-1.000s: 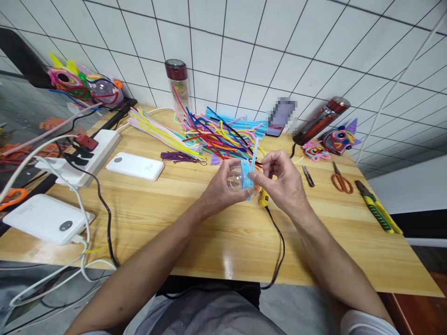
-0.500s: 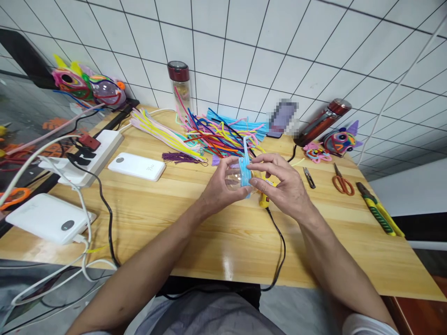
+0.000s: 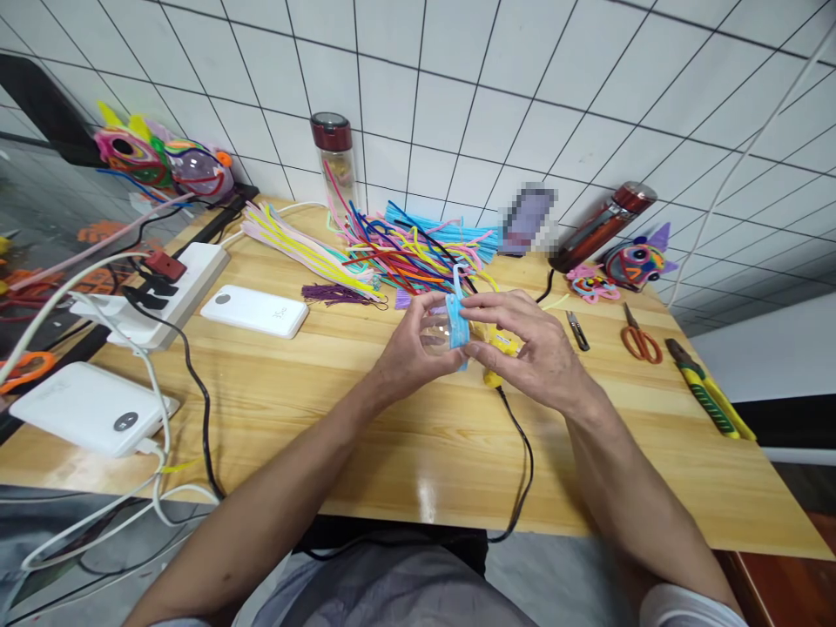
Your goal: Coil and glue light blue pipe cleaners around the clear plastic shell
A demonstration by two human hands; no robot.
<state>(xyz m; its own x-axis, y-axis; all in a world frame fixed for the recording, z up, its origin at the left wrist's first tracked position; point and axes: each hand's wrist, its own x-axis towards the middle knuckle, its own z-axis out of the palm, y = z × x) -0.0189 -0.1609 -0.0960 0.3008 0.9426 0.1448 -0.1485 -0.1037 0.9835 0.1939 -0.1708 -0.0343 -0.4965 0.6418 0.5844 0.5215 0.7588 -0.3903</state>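
Note:
My left hand (image 3: 413, 350) is closed round a clear, rounded plastic ball (image 3: 436, 334). A light-blue pipe cleaner band (image 3: 459, 324) wraps about the ball's middle, and one loose end sticks up above it. On the other side, my right hand (image 3: 532, 348) grips the ball and band, fingers along the top and thumb below. Part of the ball is hidden by both hands. Just behind my right hand lies a yellow glue gun (image 3: 493, 379), mostly covered, with a black cord running to the table's front edge.
Behind the hands lies a heap of coloured pipe cleaners (image 3: 405, 248). To the right are snips (image 3: 577, 331), scissors (image 3: 640, 340) and pliers (image 3: 709, 396). Power banks (image 3: 254, 311) and a power strip (image 3: 189, 283) with cables stand left. A glass bottle (image 3: 336, 161) and a flask (image 3: 604, 228) stand by the wall.
My right hand's fingers have come closer together and lie flatter against the blue band. The left hand and ball have hardly moved.

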